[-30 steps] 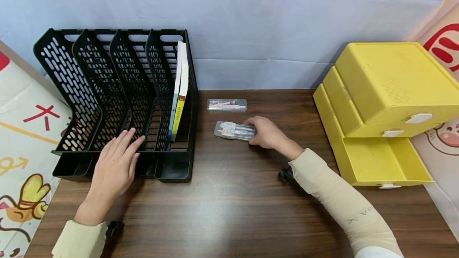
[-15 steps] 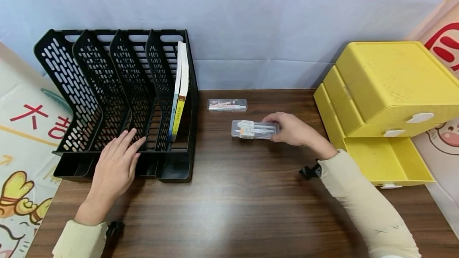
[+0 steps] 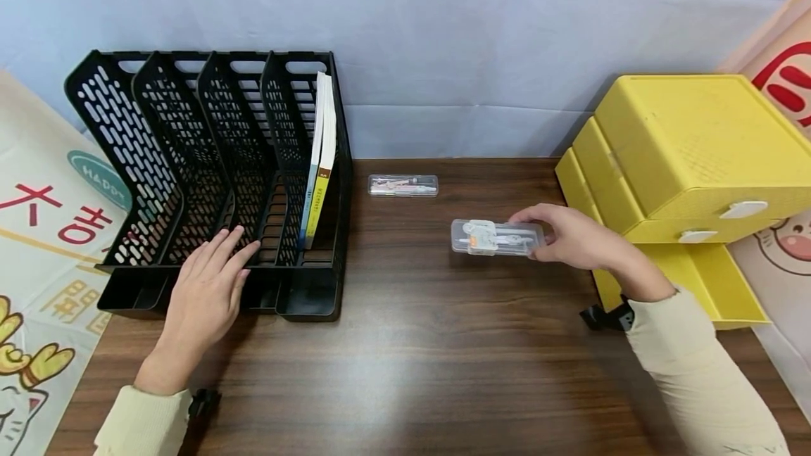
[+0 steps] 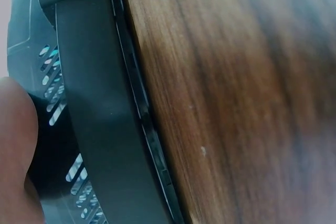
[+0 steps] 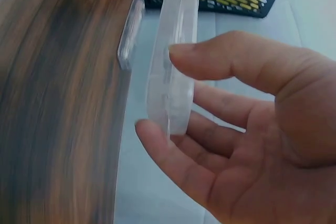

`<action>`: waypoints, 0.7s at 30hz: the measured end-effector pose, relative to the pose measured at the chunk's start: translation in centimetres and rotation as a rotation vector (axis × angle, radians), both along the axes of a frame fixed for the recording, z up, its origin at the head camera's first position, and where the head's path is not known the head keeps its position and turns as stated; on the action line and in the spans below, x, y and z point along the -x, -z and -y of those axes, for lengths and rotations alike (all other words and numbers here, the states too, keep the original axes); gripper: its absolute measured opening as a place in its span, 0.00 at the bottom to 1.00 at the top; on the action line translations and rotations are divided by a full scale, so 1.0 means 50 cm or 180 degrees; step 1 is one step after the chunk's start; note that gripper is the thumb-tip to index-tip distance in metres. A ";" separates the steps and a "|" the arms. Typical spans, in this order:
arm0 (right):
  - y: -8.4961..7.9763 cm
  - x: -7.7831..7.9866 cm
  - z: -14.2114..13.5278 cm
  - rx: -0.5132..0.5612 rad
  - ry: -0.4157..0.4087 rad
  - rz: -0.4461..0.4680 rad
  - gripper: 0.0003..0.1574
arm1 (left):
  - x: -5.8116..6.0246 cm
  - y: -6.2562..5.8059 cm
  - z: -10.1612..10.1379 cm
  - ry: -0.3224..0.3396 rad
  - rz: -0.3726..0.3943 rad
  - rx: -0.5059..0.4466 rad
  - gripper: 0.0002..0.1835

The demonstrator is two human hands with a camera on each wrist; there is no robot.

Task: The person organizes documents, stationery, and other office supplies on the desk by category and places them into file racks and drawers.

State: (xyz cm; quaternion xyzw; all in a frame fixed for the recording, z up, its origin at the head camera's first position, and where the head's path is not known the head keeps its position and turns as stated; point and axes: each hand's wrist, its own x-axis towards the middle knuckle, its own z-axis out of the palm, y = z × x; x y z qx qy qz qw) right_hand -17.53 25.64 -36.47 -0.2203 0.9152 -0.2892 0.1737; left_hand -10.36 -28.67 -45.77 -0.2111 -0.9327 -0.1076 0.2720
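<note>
A clear plastic case (image 3: 497,238) with a white label band and a compass inside is gripped at its right end by my right hand (image 3: 576,239). In the right wrist view, the thumb and fingers pinch the clear case (image 5: 170,87), held above the table. My left hand (image 3: 204,294) rests with its fingers extended over the front edge of the black file organizer (image 3: 310,299). Two thin books (image 3: 321,153) stand in the organizer's rightmost slot. A second flat clear case (image 3: 403,186) with pinkish items lies on the table near the wall.
At the right stands a yellow drawer unit (image 3: 703,132), its lowest drawer (image 3: 703,276) pulled out and partly hidden by my right arm. A pale cloth wall (image 3: 437,55) rises behind the brown wooden table (image 3: 405,371). Printed sheets hang at both sides.
My right hand has lifted the clear case and carried it rightward, towards the yellow drawers. My left hand stays on the organizer.
</note>
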 end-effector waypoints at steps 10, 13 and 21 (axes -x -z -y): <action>0.003 -0.040 -0.112 0.0166 -0.0256 -0.0111 0.33 | 0.001 0.002 0.004 0.0008 0.0002 0.0014 0.24; 0.005 -0.054 -0.141 0.0201 -0.0280 -0.0127 0.35 | 0.001 0.001 0.003 -0.0003 0.0018 0.0018 0.24; 0.017 -0.090 -0.216 -0.0017 -0.0269 -0.0629 0.39 | 0.001 0.000 0.002 -0.0010 0.0047 -0.0004 0.25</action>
